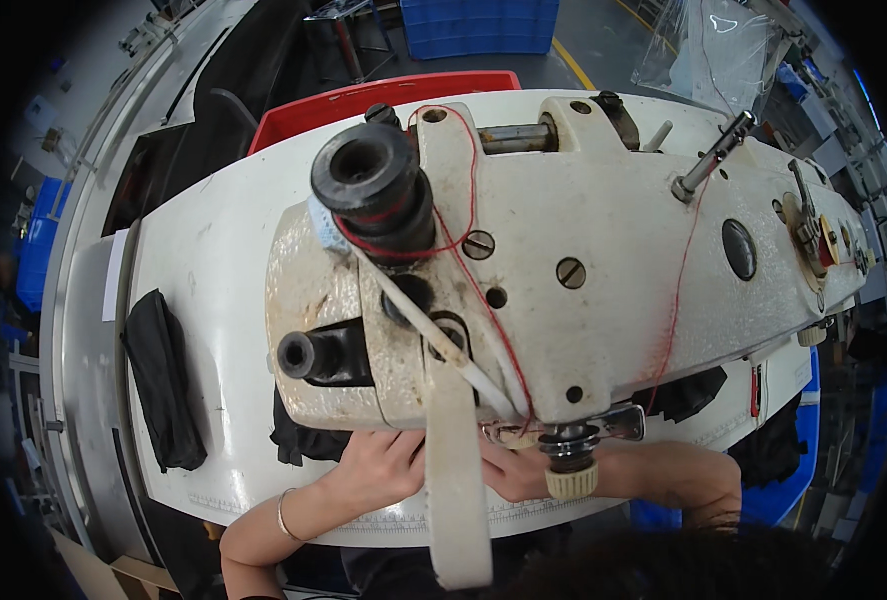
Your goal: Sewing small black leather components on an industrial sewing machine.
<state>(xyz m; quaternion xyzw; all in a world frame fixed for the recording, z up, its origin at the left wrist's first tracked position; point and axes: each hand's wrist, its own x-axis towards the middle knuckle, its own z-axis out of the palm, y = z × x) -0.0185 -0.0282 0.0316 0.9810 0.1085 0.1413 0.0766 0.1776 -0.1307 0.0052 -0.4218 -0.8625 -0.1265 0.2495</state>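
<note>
A worn white industrial sewing machine head [584, 250] fills the middle of the view, seen from above, with red thread [676, 300] running across its top. My left hand [379, 470] reaches under the machine's front edge, fingers spread on black fabric [299, 440]. My right hand [514, 472] lies beside it under the needle area, partly hidden by a white lever [459, 480] and a ribbed knob [572, 482]. What the fingers grip is hidden by the machine.
A folded black cloth piece [164, 380] lies on the white table [214, 260] at the left. More black fabric [689, 392] shows at the right under the machine. A red bin [364, 100] and a blue crate [479, 25] stand behind the table.
</note>
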